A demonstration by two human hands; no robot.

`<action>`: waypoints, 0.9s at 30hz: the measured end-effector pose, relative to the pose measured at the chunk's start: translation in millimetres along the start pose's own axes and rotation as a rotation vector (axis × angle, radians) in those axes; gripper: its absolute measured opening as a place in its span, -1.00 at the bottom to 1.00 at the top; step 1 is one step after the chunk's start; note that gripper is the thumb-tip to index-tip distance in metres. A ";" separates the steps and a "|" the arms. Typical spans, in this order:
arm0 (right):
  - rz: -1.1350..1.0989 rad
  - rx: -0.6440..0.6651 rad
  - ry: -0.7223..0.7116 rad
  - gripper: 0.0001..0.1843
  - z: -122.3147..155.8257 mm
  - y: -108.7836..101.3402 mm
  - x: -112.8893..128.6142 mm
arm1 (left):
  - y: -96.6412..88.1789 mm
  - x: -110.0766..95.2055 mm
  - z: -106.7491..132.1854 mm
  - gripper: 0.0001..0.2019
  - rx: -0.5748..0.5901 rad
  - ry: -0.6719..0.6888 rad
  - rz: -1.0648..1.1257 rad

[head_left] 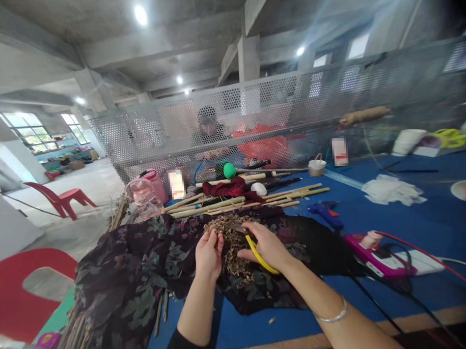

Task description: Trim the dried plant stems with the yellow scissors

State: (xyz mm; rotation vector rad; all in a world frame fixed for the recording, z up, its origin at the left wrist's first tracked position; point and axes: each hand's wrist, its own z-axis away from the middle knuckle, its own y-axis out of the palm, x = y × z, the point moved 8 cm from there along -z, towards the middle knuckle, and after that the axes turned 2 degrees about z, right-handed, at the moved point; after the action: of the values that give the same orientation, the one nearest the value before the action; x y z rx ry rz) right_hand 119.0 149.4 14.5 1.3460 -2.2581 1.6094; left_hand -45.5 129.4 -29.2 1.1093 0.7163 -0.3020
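Note:
My right hand (264, 244) is closed around yellow-handled scissors (256, 252), whose dark blades reach into a heap of dried brown plant bits (236, 253). At the heap's left side my left hand (209, 251) is pinched, its fingertips at the dried plant matter; the exact piece between them is too small to make out clearly. Under both hands lies a dark floral cloth (144, 264), spread over the blue table (372, 210).
Behind the cloth lie several bamboo sticks (203, 208), a dark red cloth (226, 189) and a green ball (230, 170). A blue glue gun (326, 213), power strip (388, 255) and cables stand right. Pink bottles (145, 195) are left; a perforated metal screen (158, 126) separates another person.

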 end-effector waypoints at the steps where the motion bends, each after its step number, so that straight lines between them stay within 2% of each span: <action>1: 0.005 0.009 -0.032 -0.35 0.2 0.9 4.3 | 1.1 1.3 0.8 -0.91 0.012 -0.016 0.021; 7: 0.045 0.045 -0.094 -0.28 1.9 9.0 15.5 | 5.5 12.9 4.8 -0.86 0.115 -0.082 0.025; 11: 0.057 0.050 -0.097 -0.26 2.3 11.6 15.9 | 5.4 19.2 6.7 -0.84 0.125 -0.108 -0.013; 18: 0.079 0.060 -0.056 -0.32 2.5 10.3 16.1 | 6.8 16.7 8.5 -0.87 0.115 -0.049 -0.006; 27: 0.007 0.113 0.035 -0.45 4.8 12.0 13.8 | 4.7 10.6 6.9 -0.79 0.116 0.021 -0.063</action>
State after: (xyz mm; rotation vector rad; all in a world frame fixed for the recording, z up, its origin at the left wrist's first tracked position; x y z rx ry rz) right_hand 104.4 138.1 10.3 1.3239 -2.1842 1.7735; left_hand -32.5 126.5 -31.1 1.2024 0.7613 -0.3896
